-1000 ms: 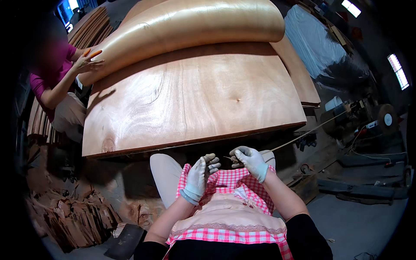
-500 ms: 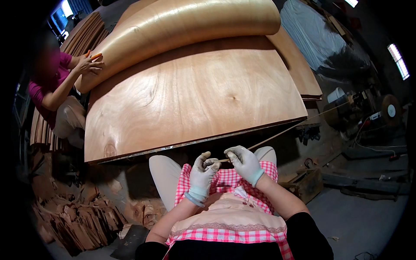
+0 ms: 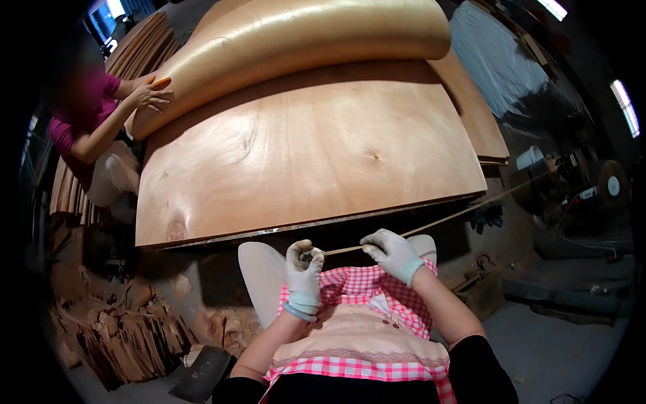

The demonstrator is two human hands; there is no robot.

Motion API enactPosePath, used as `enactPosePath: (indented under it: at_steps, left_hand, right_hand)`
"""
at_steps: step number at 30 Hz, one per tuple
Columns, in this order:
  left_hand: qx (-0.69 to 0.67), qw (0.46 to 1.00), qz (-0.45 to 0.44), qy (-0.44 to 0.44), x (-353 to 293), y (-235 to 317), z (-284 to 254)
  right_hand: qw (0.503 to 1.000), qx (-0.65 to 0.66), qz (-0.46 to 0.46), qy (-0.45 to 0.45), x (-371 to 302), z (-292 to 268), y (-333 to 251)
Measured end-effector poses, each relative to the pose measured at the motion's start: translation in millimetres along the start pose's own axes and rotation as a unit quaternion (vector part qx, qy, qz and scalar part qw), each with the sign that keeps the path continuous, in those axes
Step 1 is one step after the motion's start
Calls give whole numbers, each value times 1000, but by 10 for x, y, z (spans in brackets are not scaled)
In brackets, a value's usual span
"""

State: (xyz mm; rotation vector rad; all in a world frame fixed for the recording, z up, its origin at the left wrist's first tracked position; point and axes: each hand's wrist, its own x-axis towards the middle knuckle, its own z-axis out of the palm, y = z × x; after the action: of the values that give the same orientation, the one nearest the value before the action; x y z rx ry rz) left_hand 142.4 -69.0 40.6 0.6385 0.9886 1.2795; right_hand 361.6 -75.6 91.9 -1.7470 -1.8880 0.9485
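My left hand (image 3: 304, 273) clamped on a thin tan strip (image 3: 344, 251), my right hand (image 3: 396, 254) over it, whether closed I cannot tell, a wooden sheet (image 3: 309, 161) just beyond

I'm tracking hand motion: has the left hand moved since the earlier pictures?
Yes, the left hand has shifted leftward, judged against the dark knot in the wood sheet.
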Motion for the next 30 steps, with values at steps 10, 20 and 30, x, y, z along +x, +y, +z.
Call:
enactPosePath:
  at_steps: [10,20,30]
  left_hand:
    - [17,1000,21,-8,-20,24,-10]
    - [-15,995,72,66,234,229,-403]
    - [136,924,225,278,997,1144,-2149]
  right_hand:
    - [997,1,82,7,87,-188,-109]
    - [989,-81,47,-111,352,-524,-137]
    - [987,-72,140,17,233,-801,1019]
